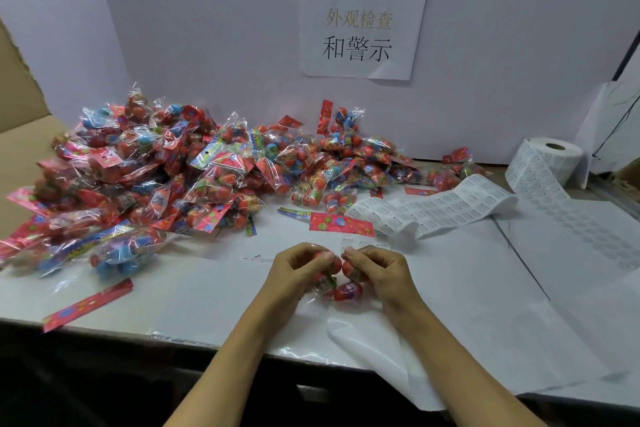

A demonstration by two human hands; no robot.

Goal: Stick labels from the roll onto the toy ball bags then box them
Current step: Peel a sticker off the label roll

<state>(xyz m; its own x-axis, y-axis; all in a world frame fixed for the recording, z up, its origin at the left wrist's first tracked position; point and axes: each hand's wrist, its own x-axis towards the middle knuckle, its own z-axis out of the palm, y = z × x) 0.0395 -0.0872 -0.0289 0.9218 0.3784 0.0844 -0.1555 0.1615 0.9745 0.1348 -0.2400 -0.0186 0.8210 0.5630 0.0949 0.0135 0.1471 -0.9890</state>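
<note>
One clear bag of red toy balls (341, 282) with a pink floral header card (341, 225) lies on the white table in front of me. My left hand (298, 265) and my right hand (375, 265) both grip it, fingers curled round the balls, thumbs nearly meeting above them. A small white label shows on the clear film just above my right fingers. The label roll (557, 156) stands at the far right, and its strip of labels (433, 211) unrolls leftward to just beyond my right hand.
A big heap of bagged balls (173, 170) fills the left and middle back of the table. A loose pink header card (88, 305) lies near the front edge at left. Spent backing paper (571, 253) trails on the right. A cardboard box flap (17, 87) rises at far left.
</note>
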